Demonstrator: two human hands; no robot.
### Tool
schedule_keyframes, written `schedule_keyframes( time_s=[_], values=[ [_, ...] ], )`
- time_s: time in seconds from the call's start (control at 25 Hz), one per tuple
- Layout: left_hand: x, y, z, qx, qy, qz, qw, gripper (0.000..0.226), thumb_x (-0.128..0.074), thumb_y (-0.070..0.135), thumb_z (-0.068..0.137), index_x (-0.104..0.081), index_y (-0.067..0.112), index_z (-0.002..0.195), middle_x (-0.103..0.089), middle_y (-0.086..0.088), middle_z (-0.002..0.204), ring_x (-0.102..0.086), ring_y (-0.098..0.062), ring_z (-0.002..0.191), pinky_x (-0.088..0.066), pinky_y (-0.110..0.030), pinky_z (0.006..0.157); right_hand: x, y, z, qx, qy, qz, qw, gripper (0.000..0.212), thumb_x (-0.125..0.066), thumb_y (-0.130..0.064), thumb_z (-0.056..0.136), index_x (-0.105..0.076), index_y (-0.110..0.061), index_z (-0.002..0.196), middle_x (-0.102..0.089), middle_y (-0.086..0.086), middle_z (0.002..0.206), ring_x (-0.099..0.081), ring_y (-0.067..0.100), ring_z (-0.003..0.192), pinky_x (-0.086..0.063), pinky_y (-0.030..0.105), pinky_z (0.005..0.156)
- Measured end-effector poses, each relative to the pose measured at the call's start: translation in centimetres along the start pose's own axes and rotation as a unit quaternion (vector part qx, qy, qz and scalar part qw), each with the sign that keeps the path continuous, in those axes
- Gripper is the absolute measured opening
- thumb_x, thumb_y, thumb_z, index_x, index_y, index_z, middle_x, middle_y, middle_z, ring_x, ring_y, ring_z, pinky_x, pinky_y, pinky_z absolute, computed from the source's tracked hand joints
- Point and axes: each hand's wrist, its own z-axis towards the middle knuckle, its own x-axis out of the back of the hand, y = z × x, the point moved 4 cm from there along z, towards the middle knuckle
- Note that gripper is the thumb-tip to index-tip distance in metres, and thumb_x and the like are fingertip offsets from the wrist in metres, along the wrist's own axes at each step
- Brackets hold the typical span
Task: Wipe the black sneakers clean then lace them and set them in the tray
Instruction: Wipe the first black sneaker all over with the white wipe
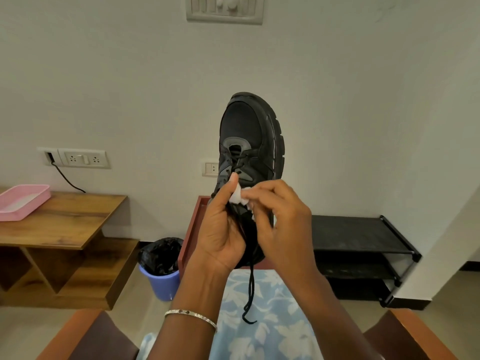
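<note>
Head view: one black sneaker [246, 131] is held up at chest height, toe pointing up and away, upper facing the camera so the lace area is easy to reach. The left hand [220, 235] is wrapped round the heel end with the thumb lying up along the tongue, probably to brace it against the rubbing. The right hand [280, 222] pinches a small white wipe [237, 196] and presses it on the upper just beside the eyelets. Looks like the wiping step, with lacing not done: a loose lace [250, 289] hangs free below the shoe over the lap. The pink tray [28, 206] sits on the wooden table [65, 219] far left, well apart from the shoe. A bin [166, 281] sits on the floor near the table, handy for the used wipe. The second sneaker is not in view.
</note>
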Motion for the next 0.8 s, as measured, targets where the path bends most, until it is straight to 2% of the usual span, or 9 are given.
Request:
schedule_keyframes(
  time_s=[0.12, 0.28, 0.4, 0.56, 0.6, 0.72, 0.8],
  values=[
    [0.7, 0.5, 0.1, 0.018, 0.021, 0.03, 0.999, 0.032, -0.069, 0.033, 0.082, -0.08, 0.01, 0.101, -0.071, -0.017, 0.117, -0.07, -0.028, 0.104, -0.055, -0.039, 0.095, 0.3, -0.8, -3.5, -0.01, -0.049, 0.036, 0.998, 0.018, -0.064, -0.016, 0.091, -0.077, -0.014, 0.104, -0.068, -0.005, 0.104, -0.064, 0.007, 0.097, -0.055, 0.021, 0.085],
    [0.5, 0.3, 0.0, 0.004, 0.024, 0.015, 1.0, 0.024, -0.066, 0.024, 0.085, -0.08, 0.006, 0.091, -0.073, -0.017, 0.106, -0.073, -0.027, 0.091, -0.058, -0.039, 0.09, 0.3, 0.3, -0.7, -0.02, -0.024, 0.01, 0.999, 0.019, -0.069, -0.007, 0.09, -0.077, -0.014, 0.105, -0.068, -0.003, 0.103, -0.064, 0.006, 0.095, -0.056, 0.023, 0.082],
    [0.5, 0.2, -0.2, -0.005, 0.019, 0.0, 1.0, 0.021, -0.064, 0.017, 0.09, -0.079, 0.004, 0.091, -0.073, -0.018, 0.103, -0.073, -0.028, 0.093, -0.061, -0.04, 0.084, 0.2, 0.9, 2.0, -0.021, -0.012, -0.024, 0.999, 0.02, -0.069, -0.013, 0.091, -0.076, -0.015, 0.109, -0.067, -0.002, 0.108, -0.063, 0.009, 0.099, -0.057, 0.027, 0.079],
    [1.4, 1.1, 0.1, 0.011, 0.028, 0.0, 1.0, 0.027, -0.067, 0.02, 0.086, -0.077, 0.004, 0.106, -0.067, -0.021, 0.125, -0.065, -0.032, 0.117, -0.048, -0.043, 0.106, -0.1, -0.7, -1.6, -0.017, -0.072, 0.031, 0.997, 0.02, -0.07, -0.027, 0.09, -0.078, -0.017, 0.105, -0.068, -0.008, 0.106, -0.063, 0.007, 0.101, -0.054, 0.025, 0.085],
    [1.6, 1.3, 0.1, 0.014, 0.033, 0.004, 0.999, 0.03, -0.068, 0.021, 0.085, -0.076, 0.004, 0.109, -0.066, -0.022, 0.126, -0.063, -0.033, 0.12, -0.046, -0.044, 0.108, -0.1, -1.1, -2.6, -0.012, -0.085, 0.038, 0.996, 0.02, -0.068, -0.029, 0.09, -0.079, -0.017, 0.102, -0.069, -0.009, 0.105, -0.064, 0.007, 0.1, -0.054, 0.025, 0.085],
    [1.7, 1.1, 0.0, 0.008, 0.041, 0.007, 0.999, 0.026, -0.065, 0.022, 0.088, -0.079, 0.004, 0.101, -0.071, -0.021, 0.117, -0.07, -0.032, 0.106, -0.052, -0.044, 0.1, 0.2, -0.1, -1.9, -0.006, -0.097, 0.025, 0.995, 0.012, -0.073, -0.023, 0.088, -0.079, -0.019, 0.097, -0.069, -0.009, 0.104, -0.064, 0.005, 0.097, -0.056, 0.027, 0.083],
    [1.4, 0.6, -0.1, 0.008, 0.043, 0.008, 0.999, 0.028, -0.06, 0.024, 0.094, -0.08, 0.005, 0.093, -0.073, -0.019, 0.111, -0.072, -0.03, 0.1, -0.052, -0.044, 0.098, 0.7, 0.8, 0.5, -0.024, -0.051, -0.004, 0.998, 0.016, -0.077, -0.018, 0.086, -0.077, -0.018, 0.102, -0.066, -0.006, 0.111, -0.064, 0.006, 0.098, -0.058, 0.025, 0.081]
  ],
)
